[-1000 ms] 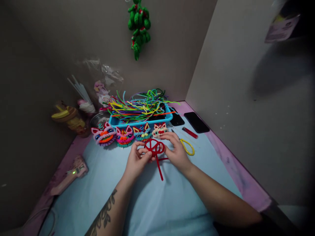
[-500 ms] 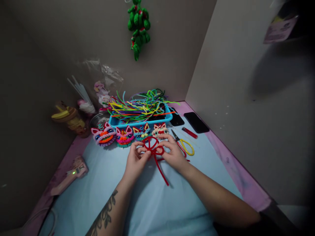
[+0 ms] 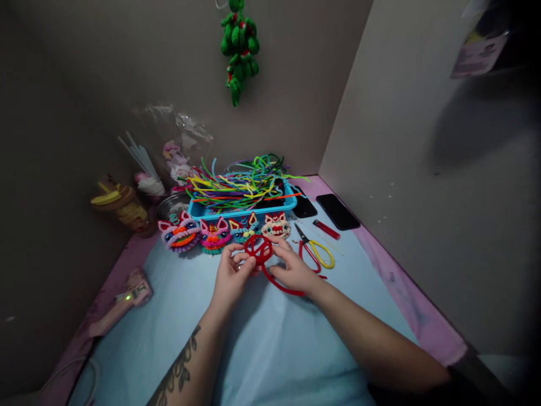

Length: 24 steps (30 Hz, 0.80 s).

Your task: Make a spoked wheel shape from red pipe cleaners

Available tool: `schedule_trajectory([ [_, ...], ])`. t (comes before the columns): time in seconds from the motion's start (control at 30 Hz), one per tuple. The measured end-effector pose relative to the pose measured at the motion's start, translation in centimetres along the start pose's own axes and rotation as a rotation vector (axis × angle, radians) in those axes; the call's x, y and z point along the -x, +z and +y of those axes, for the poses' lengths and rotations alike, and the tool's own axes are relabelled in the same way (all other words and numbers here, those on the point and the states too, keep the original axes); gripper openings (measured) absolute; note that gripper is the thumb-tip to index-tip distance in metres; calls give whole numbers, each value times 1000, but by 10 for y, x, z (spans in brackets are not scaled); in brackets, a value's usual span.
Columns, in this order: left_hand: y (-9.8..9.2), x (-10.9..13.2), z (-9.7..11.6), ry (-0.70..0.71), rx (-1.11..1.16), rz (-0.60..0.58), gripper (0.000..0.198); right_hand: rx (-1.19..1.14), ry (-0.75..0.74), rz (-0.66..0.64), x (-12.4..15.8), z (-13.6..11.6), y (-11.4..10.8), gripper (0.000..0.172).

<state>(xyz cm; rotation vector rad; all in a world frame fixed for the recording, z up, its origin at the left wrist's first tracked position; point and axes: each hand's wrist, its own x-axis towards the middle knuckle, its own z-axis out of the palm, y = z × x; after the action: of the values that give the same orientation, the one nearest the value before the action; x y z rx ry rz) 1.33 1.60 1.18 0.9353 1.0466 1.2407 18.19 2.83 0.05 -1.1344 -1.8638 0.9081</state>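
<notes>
Between my hands is a red pipe cleaner (image 3: 258,248) bent into a ring with strands crossing inside it. Its free tail curves down and to the right, below my right palm. My left hand (image 3: 234,268) pinches the ring's left and lower edge between thumb and fingers. On the right side, my right hand (image 3: 291,265) is closed at the ring's edge, its fingertips partly hidden behind the ring. Just beyond stand several colourful pipe-cleaner animal heads, among them a white-and-red one (image 3: 275,226) and a blue one (image 3: 244,230). Scissors (image 3: 315,251) with red and yellow handles lie beside my right hand.
Behind the heads, a blue tray (image 3: 240,214) holds many coloured pipe cleaners (image 3: 236,186). A red lighter (image 3: 326,229) and a black phone (image 3: 338,212) lie at the right. A pink glue gun (image 3: 122,301) rests at the left, near a metal bowl (image 3: 171,207).
The ring has turned, and the small loop at its right no longer shows. The free tail has swung to the right. My right hand has shifted slightly left, closer around the ring.
</notes>
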Motion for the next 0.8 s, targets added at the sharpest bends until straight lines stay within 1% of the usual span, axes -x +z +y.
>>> schedule_trajectory([
  [0.1,1,0,2,-60,72,16,52,134,-84,17,2,-4,1,31],
  [0.2,3,1,3,-82,119,33,52,272,-174,75,4,-7,5,35],
  [0.3,5,2,3,-77,139,55,52,371,-246,162,6,-8,8,41],
  [0.37,6,1,3,-84,149,70,53,398,-291,242,8,-10,9,45],
  [0.4,6,1,4,-94,155,73,54,401,-311,286,9,-11,9,43],
  [0.47,7,1,4,-115,168,72,56,391,-353,335,10,-13,9,32],
  [0.53,6,2,5,-126,173,74,56,355,-393,306,11,-14,8,17],
  [0.57,6,2,5,-128,171,75,56,329,-411,271,12,-14,8,13],
  [0.67,5,1,4,-122,160,84,55,253,-443,193,11,-13,8,16],
  [0.8,4,0,4,-99,162,92,52,224,-460,176,10,-14,8,20],
])
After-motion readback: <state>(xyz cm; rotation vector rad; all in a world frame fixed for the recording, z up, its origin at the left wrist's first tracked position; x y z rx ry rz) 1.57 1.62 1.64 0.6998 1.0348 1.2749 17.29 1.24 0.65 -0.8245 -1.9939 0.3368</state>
